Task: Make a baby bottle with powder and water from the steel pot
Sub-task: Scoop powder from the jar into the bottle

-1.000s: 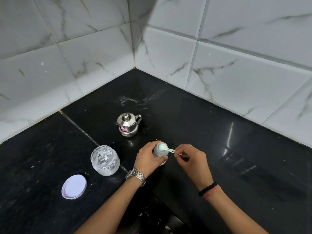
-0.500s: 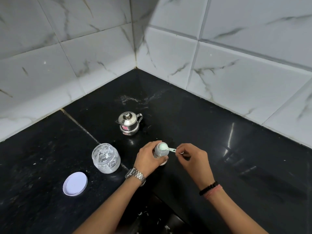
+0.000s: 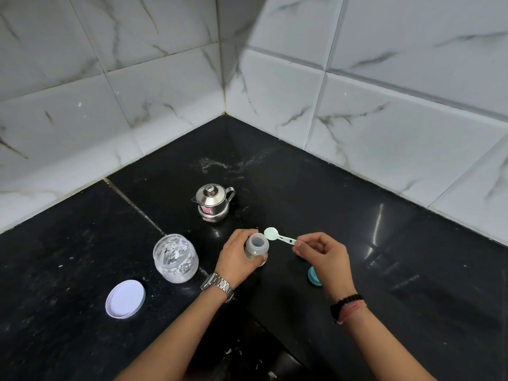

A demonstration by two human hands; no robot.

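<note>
The small clear baby bottle (image 3: 257, 245) stands open-topped on the black counter, and my left hand (image 3: 237, 257) is wrapped around its left side. My right hand (image 3: 323, 254) pinches the handle of a pale green scoop (image 3: 277, 235); its bowl hovers just right of and above the bottle mouth. The lidded steel pot (image 3: 213, 202) with a handle and spout stands behind the bottle. An open glass jar of white powder (image 3: 176, 258) sits left of my left hand. Part of a teal bottle cap (image 3: 313, 276) shows under my right hand.
The jar's white lid (image 3: 125, 298) lies upside down at the front left. White marble-look tiled walls (image 3: 275, 105) meet in a corner behind the pot. A counter seam (image 3: 137, 210) runs diagonally past the jar. White specks lie near the front edge (image 3: 247, 356).
The scoop was tipped over the bottle mouth; now my right hand has drawn it back to the right and turned its bowl up, uncovering the open mouth. My left hand stayed on the bottle.
</note>
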